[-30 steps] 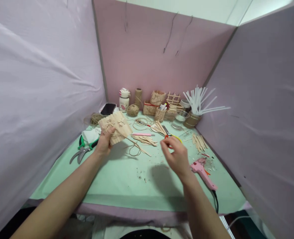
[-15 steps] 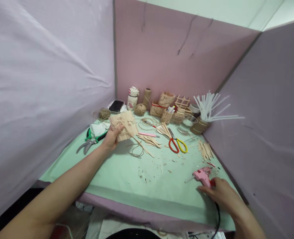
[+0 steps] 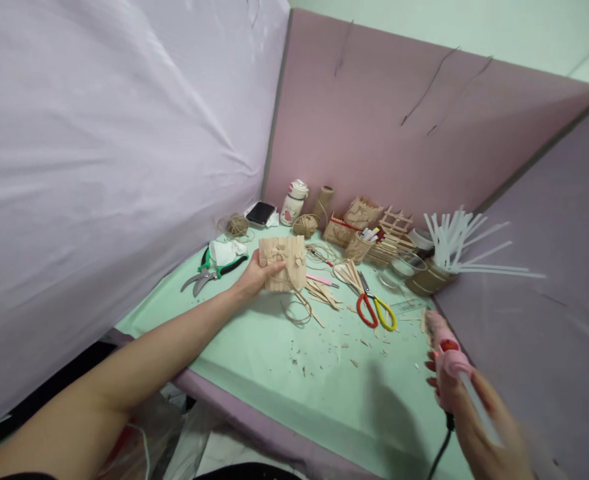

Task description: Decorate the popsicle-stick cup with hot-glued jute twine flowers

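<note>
My left hand (image 3: 258,273) grips the left edge of a light wooden panel (image 3: 294,267) made of sticks, with small wooden shapes on its face and the thumb across its front. Below the panel, a loop of twine (image 3: 299,311) lies on the green cloth. At the right, my right hand (image 3: 469,400) is wrapped around a pink glue gun (image 3: 447,353), raised above the table. A clear glue stick (image 3: 480,408) sticks out of the gun's back end, and its black cord hangs down.
Red-and-yellow scissors (image 3: 376,311) and wood sticks (image 3: 324,293) lie mid-table. Green-handled pruners (image 3: 214,272) are at the left. Along the back stand a bottle (image 3: 293,203), a twine ball (image 3: 305,226), wooden boxes (image 3: 342,230), a glass bowl (image 3: 402,269) and white glue sticks (image 3: 449,243).
My right hand has picked up the glue gun from the table and turned it. The panel in my left hand is now more level. The camera view has shifted left and tilted.
</note>
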Action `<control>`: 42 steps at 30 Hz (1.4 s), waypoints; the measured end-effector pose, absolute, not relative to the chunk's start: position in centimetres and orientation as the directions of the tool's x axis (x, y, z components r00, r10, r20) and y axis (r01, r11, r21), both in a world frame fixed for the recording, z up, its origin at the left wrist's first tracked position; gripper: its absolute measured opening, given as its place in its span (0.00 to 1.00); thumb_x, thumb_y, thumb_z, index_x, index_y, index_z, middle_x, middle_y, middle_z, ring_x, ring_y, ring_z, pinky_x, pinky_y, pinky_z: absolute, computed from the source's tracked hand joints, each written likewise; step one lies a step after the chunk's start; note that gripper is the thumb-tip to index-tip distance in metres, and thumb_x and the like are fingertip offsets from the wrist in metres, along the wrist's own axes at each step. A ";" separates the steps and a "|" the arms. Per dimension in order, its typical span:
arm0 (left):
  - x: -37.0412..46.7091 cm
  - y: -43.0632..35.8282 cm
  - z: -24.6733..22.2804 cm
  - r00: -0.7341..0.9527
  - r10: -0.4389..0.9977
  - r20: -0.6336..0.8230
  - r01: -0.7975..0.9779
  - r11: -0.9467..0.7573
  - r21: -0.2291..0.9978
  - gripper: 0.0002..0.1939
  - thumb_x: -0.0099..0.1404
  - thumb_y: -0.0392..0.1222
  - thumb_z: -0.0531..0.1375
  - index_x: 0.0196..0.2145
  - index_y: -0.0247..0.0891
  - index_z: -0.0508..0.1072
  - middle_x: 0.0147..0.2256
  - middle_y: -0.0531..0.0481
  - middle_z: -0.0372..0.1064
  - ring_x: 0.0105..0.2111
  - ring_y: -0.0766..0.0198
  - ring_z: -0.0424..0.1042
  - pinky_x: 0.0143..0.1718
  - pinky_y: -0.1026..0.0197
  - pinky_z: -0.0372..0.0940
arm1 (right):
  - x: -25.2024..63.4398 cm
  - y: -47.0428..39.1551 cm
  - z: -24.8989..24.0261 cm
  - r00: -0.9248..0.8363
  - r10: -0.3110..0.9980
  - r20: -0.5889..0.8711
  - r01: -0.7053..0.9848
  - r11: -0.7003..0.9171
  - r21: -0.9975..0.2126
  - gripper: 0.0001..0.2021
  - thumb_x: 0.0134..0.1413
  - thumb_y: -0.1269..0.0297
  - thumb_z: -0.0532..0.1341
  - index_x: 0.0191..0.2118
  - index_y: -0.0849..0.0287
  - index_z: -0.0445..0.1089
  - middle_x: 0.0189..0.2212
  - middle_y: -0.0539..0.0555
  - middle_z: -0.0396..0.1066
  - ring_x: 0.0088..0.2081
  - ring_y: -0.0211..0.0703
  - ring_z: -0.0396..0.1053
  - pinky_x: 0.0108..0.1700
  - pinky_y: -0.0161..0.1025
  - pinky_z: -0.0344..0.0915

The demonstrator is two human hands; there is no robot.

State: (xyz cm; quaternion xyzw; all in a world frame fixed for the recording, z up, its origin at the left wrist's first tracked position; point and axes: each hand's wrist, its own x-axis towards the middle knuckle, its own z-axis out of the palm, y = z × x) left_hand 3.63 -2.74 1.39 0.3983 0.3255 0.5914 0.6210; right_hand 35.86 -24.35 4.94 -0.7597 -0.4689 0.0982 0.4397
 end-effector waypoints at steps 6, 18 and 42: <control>4.0 -3.1 0.7 0.108 0.992 0.067 -0.421 -0.015 0.907 0.38 0.41 0.43 0.76 0.47 0.38 0.64 0.47 0.41 0.73 0.47 0.50 0.74 0.53 0.42 0.65 | 26.5 -20.1 4.0 0.377 0.919 0.112 0.039 0.105 -0.994 0.21 0.55 0.44 0.59 0.39 0.60 0.73 0.32 0.56 0.74 0.25 0.39 0.65 0.26 0.37 0.63; 3.9 -3.9 1.3 0.118 0.974 0.196 -0.434 -0.127 0.892 0.38 0.39 0.39 0.76 0.47 0.40 0.66 0.43 0.46 0.74 0.45 0.52 0.74 0.49 0.48 0.67 | 22.4 -18.4 0.2 0.239 0.901 0.363 0.293 0.290 -0.911 0.21 0.57 0.45 0.58 0.39 0.60 0.73 0.30 0.54 0.71 0.28 0.41 0.65 0.29 0.38 0.63; 4.4 -4.0 1.0 0.208 0.968 0.138 -0.426 -0.038 0.904 0.39 0.38 0.40 0.76 0.47 0.39 0.66 0.45 0.43 0.74 0.46 0.50 0.74 0.51 0.46 0.65 | 21.6 -17.5 0.4 0.102 0.816 0.570 0.547 0.432 -0.717 0.16 0.63 0.50 0.53 0.36 0.57 0.69 0.31 0.53 0.69 0.33 0.44 0.67 0.34 0.39 0.64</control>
